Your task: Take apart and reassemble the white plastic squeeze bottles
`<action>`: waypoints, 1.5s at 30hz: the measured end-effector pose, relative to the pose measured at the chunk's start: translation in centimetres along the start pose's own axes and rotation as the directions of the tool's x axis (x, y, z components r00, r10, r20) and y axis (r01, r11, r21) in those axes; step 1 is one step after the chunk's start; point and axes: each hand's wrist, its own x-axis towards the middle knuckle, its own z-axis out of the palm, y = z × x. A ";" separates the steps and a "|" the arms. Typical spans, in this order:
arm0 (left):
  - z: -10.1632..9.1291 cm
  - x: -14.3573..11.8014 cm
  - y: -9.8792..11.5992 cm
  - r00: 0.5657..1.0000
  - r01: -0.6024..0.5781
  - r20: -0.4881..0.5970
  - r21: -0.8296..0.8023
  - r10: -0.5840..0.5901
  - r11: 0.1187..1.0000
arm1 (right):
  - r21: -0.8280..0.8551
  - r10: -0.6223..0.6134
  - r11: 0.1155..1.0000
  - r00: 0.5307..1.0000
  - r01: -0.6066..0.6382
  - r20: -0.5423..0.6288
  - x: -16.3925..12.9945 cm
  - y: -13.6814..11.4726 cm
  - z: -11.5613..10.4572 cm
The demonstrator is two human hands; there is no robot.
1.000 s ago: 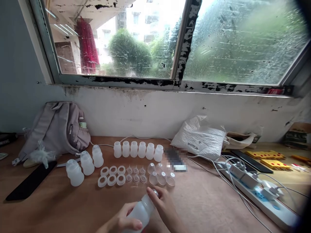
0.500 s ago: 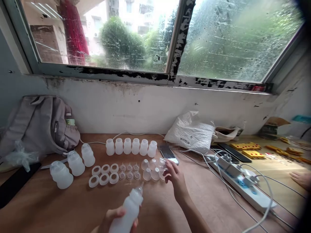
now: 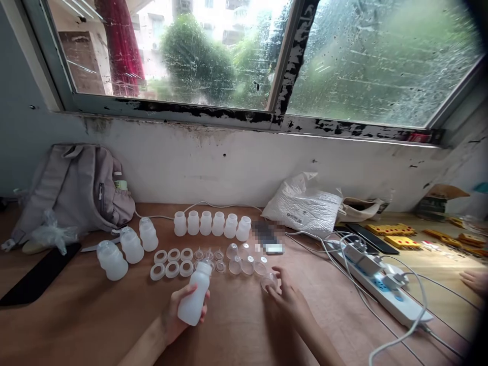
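My left hand [image 3: 176, 316] grips a white plastic bottle [image 3: 194, 297] with a clear nipple on top, held upright over the brown table [image 3: 244, 325]. My right hand [image 3: 290, 300] pinches a clear dome cap [image 3: 269, 281] just above the table, right of the bottle. Behind them lie rows of white rings [image 3: 172, 262], small clear nipples [image 3: 213, 258] and more clear caps [image 3: 246, 258]. A row of several empty white bottles [image 3: 211, 224] stands further back. Three capped bottles [image 3: 127, 246] stand at the left.
A grey backpack [image 3: 74, 190] leans on the wall at the left, a black flat object [image 3: 36, 277] in front of it. A phone [image 3: 269, 238], white plastic bag [image 3: 305, 206], power strip [image 3: 381, 284] with cables, and yellow parts [image 3: 396, 236] sit right. Another person's hand [image 3: 475, 280] shows at the right edge.
My right hand left the bottle top, reached to the clear caps and came back holding one. My left hand raised the bottle upright and moved it forward.
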 end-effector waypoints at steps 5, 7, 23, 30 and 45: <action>0.6 0.2 -0.3 0.986 -0.132 -0.047 0.370 0.160 0.920 | 0.151 -0.124 0.973 0.947 0.175 -0.296 0.1 -3.3 0.4; 0.8 0.2 -0.5 0.940 -0.258 -0.023 0.608 0.341 0.751 | 0.379 -0.103 0.908 0.972 0.178 -0.211 -0.3 -6.2 1.2; 2.0 -0.4 -2.3 0.992 -0.124 0.048 0.388 0.115 0.913 | 0.905 -0.262 0.284 0.883 -0.316 0.390 -1.9 -14.0 6.7; 1.1 -0.7 -1.0 0.978 -0.200 0.082 0.151 0.190 0.968 | 0.878 -0.233 0.451 0.928 -0.162 0.291 -0.5 -12.5 6.4; 1.0 -0.5 -0.4 0.976 -0.208 0.125 0.274 0.179 0.939 | 0.894 -0.192 0.378 0.924 -0.242 0.331 -0.5 -11.8 7.9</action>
